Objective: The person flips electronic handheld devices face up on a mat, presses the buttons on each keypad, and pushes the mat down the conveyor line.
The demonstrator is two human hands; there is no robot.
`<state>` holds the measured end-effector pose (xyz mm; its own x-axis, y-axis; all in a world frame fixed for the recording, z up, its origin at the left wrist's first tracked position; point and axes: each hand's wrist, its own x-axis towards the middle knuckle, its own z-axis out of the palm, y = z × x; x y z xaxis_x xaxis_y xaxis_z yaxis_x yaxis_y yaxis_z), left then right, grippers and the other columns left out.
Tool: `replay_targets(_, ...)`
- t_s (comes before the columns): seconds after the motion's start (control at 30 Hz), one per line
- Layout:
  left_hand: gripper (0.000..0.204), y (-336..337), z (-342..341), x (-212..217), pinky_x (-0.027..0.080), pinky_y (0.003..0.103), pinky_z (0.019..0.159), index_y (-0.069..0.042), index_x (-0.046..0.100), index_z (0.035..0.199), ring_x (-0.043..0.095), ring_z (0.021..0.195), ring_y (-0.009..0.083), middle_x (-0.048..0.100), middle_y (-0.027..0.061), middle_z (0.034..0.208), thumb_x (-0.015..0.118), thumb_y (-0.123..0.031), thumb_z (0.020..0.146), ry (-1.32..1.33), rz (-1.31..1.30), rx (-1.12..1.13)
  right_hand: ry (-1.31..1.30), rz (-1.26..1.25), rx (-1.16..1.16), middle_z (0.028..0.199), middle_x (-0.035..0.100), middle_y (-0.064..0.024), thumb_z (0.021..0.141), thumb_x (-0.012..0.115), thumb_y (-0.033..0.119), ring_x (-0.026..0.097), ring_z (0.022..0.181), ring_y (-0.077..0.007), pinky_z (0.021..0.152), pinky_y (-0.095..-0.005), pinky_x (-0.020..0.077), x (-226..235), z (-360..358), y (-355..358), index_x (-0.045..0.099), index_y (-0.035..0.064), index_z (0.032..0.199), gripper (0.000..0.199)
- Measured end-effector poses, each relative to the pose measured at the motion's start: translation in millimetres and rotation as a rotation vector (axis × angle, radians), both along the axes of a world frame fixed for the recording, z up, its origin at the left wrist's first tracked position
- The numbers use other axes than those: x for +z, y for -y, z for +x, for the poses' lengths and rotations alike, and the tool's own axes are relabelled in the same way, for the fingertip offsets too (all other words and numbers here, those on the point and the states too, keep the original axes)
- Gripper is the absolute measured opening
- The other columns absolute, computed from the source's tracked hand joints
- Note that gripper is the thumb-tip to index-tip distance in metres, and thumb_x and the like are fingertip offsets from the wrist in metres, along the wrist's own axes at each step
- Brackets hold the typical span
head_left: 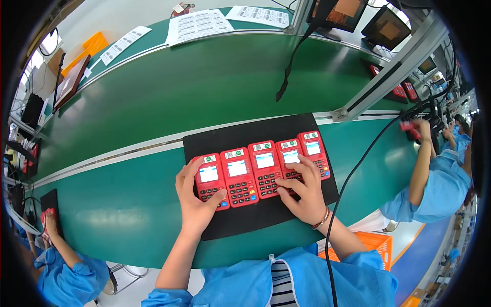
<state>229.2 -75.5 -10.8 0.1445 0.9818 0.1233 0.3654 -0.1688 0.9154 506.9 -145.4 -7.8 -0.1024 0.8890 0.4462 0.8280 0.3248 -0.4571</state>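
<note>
Several red card payment terminals with lit screens lie face up side by side on a black mat [240, 225]. My left hand [197, 204] spans the leftmost terminal [208, 174], fingers along its left edge and thumb over the lower right of its keypad. The second terminal [237, 169] and the third terminal [264, 160] lie in the middle. Over the fourth terminal [290, 156] is my right hand [304, 194], its fingers apart above the keypad and lower screen, covering many keys. The rightmost terminal [313, 148] lies just beyond those fingers.
A black cable [353, 174] hangs across the green bench [117, 220] right of my right forearm. Printed sheets [198, 25] lie on the far ledge. A metal post [378, 82] rises at right. Co-workers in blue [429, 184] work on both sides. An orange crate [376, 243] stands below.
</note>
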Motion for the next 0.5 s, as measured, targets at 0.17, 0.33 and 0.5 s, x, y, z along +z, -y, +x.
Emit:
replay_targets(0.17, 0.079, -1, 1, -5, 0.034, 0.051, 0.119, -0.015, 0.052, 0.145, 0.033, 0.146, 0.0383, 0.04, 0.0189, 0.15, 0.086, -0.009, 0.074, 0.013, -0.016, 0.002, -0.032, 0.017, -0.02, 0.128, 0.059, -0.0108, 0.08, 0.08, 0.007, 0.045, 0.137, -0.0426, 0.111, -0.0531, 0.0391, -2, -1, -4, 0.077, 0.0129, 0.102, 0.023)
replay_targets(0.33, 0.078, -1, -5, -6, 0.034, 0.05, 0.12, -0.013, 0.052, 0.146, 0.034, 0.146, 0.0384, 0.041, 0.0189, 0.151, 0.086, -0.011, 0.076, 0.028, 0.016, 0.004, -0.021, 0.005, -0.015, 0.131, 0.058, -0.0118, 0.08, 0.081, 0.012, 0.044, 0.138, -0.0433, 0.113, -0.0559, 0.0371, -3, -8, 0, 0.075, 0.013, 0.109, 0.03)
replay_targets(0.5, 0.079, -3, -7, -3, 0.034, 0.049, 0.12, -0.012, 0.052, 0.146, 0.035, 0.146, 0.037, 0.043, 0.0173, 0.154, 0.087, -0.014, 0.075, 0.016, -0.04, 0.001, 0.023, -0.019, 0.127, 0.14, 0.055, -0.013, 0.077, 0.084, 0.022, 0.04, 0.14, -0.0427, 0.115, -0.0608, 0.0338, 5, -34, -4, 0.074, 0.0177, 0.119, 0.043)
